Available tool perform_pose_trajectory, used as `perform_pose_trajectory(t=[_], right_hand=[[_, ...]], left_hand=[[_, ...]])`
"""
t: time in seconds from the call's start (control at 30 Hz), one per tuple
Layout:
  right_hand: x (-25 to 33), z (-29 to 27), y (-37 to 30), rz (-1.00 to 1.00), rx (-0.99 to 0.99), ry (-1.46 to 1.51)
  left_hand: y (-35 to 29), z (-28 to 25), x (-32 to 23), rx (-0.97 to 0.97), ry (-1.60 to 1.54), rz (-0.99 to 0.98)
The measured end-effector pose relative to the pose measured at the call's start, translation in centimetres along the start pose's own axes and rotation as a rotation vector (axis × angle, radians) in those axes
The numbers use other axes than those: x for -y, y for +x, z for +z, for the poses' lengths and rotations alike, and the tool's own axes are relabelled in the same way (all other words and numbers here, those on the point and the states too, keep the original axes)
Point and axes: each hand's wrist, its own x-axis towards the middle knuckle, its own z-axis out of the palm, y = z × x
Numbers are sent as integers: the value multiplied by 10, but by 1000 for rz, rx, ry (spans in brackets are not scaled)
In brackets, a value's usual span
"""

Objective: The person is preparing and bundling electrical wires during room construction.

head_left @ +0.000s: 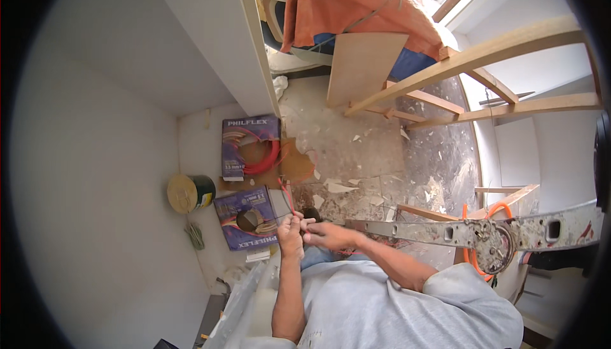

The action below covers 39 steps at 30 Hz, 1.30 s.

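Observation:
My left hand [290, 237] is closed, its fingers pinched round red electrical wire [287, 196] just above my lap. Against it, my right hand [328, 236] is closed too, its fingertips meeting the left fingers at the wire; the exact grip there is too small to make out. The wire runs up from my hands toward the boxes on the floor. A purple wire box [230, 152] with a round opening shows a red coil [270, 157] inside. Closer to me lies a second purple box [228, 212], beside my left hand.
A tin can [182, 194] and a small bundle of cord [195, 237] lie by the left wall. Debris [340, 187] litters the floor. A wooden ladder-like frame [471, 62], a leaning board [364, 66] and a metal ladder [554, 227] with orange cable [470, 258] stand nearby.

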Motion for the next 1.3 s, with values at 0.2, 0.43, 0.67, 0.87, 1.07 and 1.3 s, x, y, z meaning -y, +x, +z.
perform_pose_trajectory(t=[0.2, 0.43, 0.67, 0.87, 1.07, 1.3], right_hand=[[-107, -82, 107, 341, -567, 202], [-200, -112, 213, 659, -841, 804], [-198, -105, 196, 324, -1162, 816], [-18, -98, 25, -309, -707, 1306], [29, -45, -64, -225, -247, 977], [61, -11, -135, -255, -461, 731]], left_hand=[[-18, -30, -8, -71, -121, -86], [-42, -65, 1, -106, -104, -68], [-38, -57, 1, -150, -88, -71], [-40, -7, -17, -9, -67, -33], [-73, 37, -21, 170, 56, 85], [-142, 86, 9, 325, 281, 218]])
